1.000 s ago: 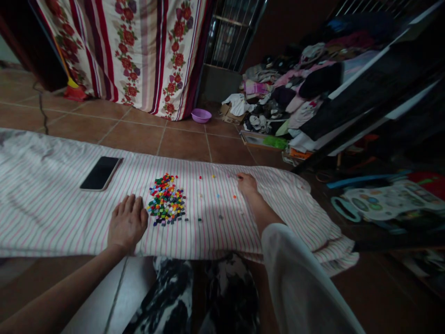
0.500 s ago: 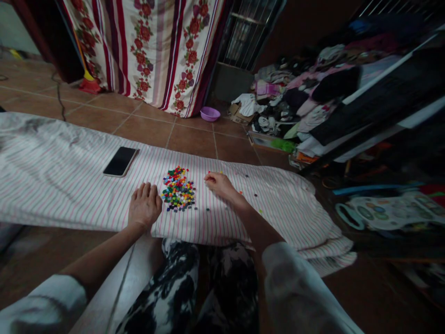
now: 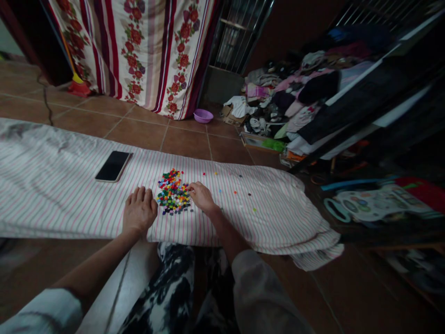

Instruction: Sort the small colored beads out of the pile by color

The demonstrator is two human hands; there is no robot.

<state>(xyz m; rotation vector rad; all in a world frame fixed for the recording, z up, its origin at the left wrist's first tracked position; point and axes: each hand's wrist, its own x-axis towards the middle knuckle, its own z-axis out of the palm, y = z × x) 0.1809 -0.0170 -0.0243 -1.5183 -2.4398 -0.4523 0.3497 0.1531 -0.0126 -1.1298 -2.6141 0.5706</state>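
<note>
A pile of tiny coloured square pieces (image 3: 172,192) lies on the striped cloth (image 3: 222,227). My left hand (image 3: 141,209) rests flat on the cloth just left of the pile, fingers stretched out, holding nothing. At the pile's right edge, my right hand (image 3: 201,196) has its thumb and forefinger pinched together; whatever is between the tips is too small to make out. Several single pieces lie apart to the right, among them an orange piece (image 3: 235,192), a dark piece (image 3: 249,194) and a green piece (image 3: 254,209).
A phone (image 3: 113,166) lies on the cloth left of the pile. Beyond, on the tiled floor, are a purple basin (image 3: 203,116), a red and yellow broom (image 3: 79,86) and a hanging floral curtain (image 3: 149,55). Heaped clothes (image 3: 285,97) fill the back right.
My right hand has moved left, from among the scattered pieces to the pile's right edge. My left hand stays flat beside the pile. The whole view has shifted slightly.
</note>
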